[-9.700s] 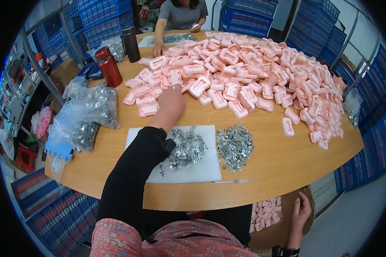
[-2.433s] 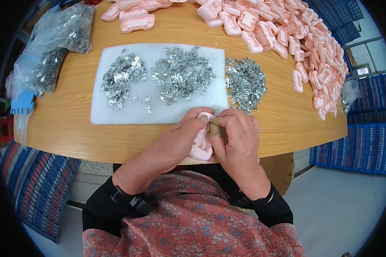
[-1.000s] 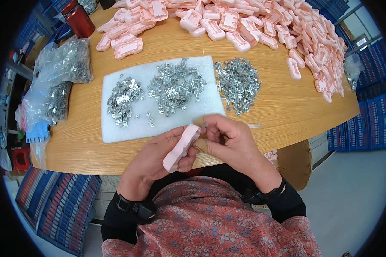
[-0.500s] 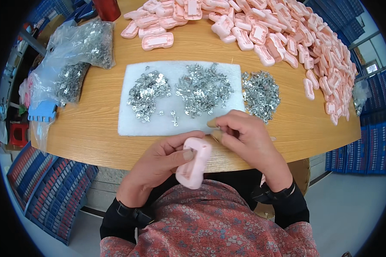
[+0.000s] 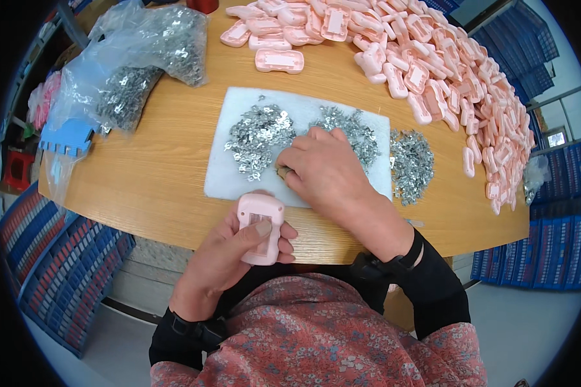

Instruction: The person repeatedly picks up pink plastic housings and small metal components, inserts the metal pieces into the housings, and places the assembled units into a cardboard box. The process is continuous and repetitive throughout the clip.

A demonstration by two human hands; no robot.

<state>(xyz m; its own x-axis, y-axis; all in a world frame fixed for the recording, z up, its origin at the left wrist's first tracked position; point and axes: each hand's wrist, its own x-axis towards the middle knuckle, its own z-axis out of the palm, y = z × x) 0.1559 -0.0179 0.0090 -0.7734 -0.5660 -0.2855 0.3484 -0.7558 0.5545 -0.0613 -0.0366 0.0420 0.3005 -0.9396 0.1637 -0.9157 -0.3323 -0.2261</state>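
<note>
My left hand (image 5: 214,263) grips a pale pink plastic casing (image 5: 261,206), thumb pressed across its recessed opening and fingers wrapped behind. It is held upright just over the near edge of the table. My right hand (image 5: 326,169) reaches over a white foam pad (image 5: 221,186), fingertips pinched together beside a heap of small silvery metal clips (image 5: 259,138). Tan covers wrap its fingertips. Whatever lies in that pinch is hidden. Behind this hand is a second heap of clips (image 5: 360,134), partly covered by it.
A third pile of clips (image 5: 412,166) lies on the wooden table (image 5: 142,193), right of the pad. Many pink casings (image 5: 432,77) spread across the back and right. Plastic bags of clips (image 5: 174,48) stand at back left, near a blue foam piece (image 5: 66,137).
My right hand has moved away from the casing, forward and left onto the pad by the clips. My left hand has turned the casing more upright. The whole view has shifted somewhat.
</note>
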